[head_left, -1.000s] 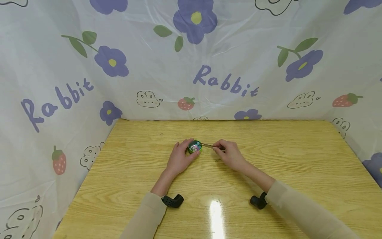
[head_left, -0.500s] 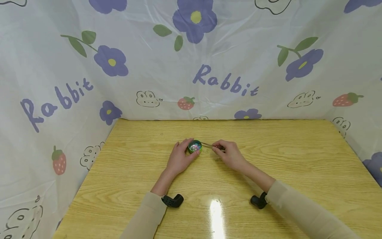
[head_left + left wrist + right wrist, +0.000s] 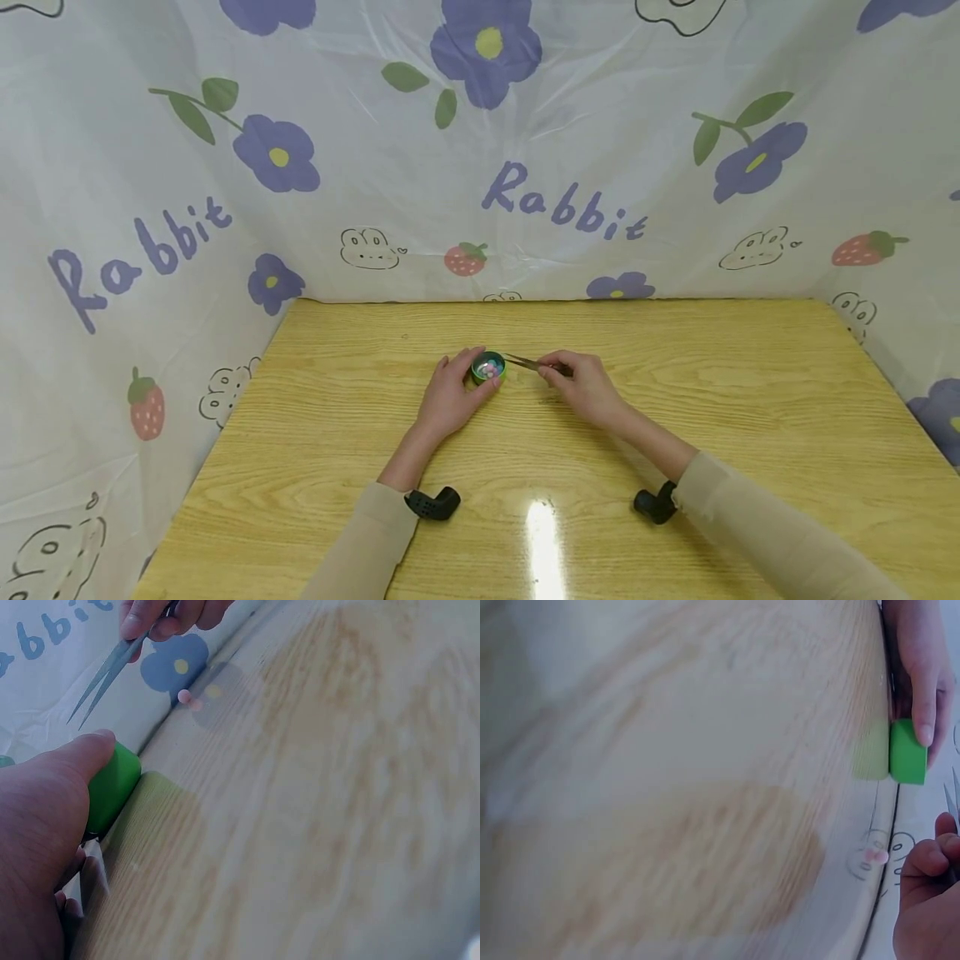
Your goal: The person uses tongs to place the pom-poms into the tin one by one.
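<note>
My left hand [image 3: 453, 396] holds a small round green container [image 3: 489, 381] on the table, thumb on the near side and fingers behind. Inside lie several small pink and pale bead-like balls [image 3: 490, 369]. In the left wrist view, its green side [image 3: 114, 787] shows beyond the thumb. My right hand [image 3: 588, 390] pinches a pair of metal tweezers [image 3: 525, 362], whose tips are just right of the container's rim. Seen from the left wrist, the tweezers [image 3: 105, 679] have their tips apart, with nothing visible between them. A pink ball [image 3: 184, 696] lies on the table beyond the container.
The wooden table [image 3: 360, 358] reaches back to a white cloth [image 3: 375, 167] printed with flowers, strawberries and rabbits. Black wrist cameras [image 3: 435, 504] sit on both arms. A bright light reflection falls on the table's near middle.
The tweezers have drawn back right from over the container's rim, and their tips have spread apart. A blue spot near the rim has gone from view. My left hand keeps holding the container.
</note>
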### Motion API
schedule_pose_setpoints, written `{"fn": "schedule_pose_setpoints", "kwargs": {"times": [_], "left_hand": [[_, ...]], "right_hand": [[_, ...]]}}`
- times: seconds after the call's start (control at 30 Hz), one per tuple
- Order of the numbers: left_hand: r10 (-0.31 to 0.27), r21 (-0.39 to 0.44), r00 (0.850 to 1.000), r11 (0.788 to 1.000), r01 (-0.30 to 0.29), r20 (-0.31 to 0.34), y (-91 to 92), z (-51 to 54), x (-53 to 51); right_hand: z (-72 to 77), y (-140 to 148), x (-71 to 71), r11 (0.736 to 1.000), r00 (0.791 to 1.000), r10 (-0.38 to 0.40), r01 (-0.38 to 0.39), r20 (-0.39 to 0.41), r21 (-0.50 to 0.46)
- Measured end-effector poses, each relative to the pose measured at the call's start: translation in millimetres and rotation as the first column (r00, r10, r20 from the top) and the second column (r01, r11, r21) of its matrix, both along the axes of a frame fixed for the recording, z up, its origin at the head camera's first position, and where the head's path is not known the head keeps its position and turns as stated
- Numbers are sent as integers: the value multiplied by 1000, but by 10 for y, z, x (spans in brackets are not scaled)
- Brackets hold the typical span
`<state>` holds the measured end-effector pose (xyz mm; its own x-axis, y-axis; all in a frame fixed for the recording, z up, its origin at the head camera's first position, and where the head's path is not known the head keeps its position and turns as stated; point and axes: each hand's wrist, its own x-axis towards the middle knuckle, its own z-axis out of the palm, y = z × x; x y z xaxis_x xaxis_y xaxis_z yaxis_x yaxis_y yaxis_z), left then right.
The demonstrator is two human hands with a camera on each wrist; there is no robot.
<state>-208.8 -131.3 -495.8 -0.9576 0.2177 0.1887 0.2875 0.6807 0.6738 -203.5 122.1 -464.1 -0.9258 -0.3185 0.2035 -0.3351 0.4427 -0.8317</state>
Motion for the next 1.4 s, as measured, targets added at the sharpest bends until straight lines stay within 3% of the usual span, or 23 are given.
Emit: {"fn": "schedule_pose_setpoints", "kwargs": {"times": [0.2, 0.47, 0.7, 1.0, 1.4], "left_hand": [[2, 7, 1000, 1000, -2, 16, 2, 6, 2], [-2, 16, 1000, 1000, 2, 15, -3, -7, 4], [3, 17, 1000, 1000, -3, 16, -2, 0, 12], [3, 12, 1000, 1000, -3, 12, -1, -1, -2], [-12, 10, 1000, 1000, 12, -1, -1, -6, -11]], "right_hand": [[2, 114, -8, 1000, 998, -2, 3, 67, -15], [-1, 316, 3, 998, 992, 62, -61, 112, -14], [-23, 435, 10, 999, 989, 31, -32, 142, 6], [-42, 538, -6, 997, 994, -44, 38, 98, 60], [-105, 621, -11, 990, 995, -83, 77, 48, 120]]}}
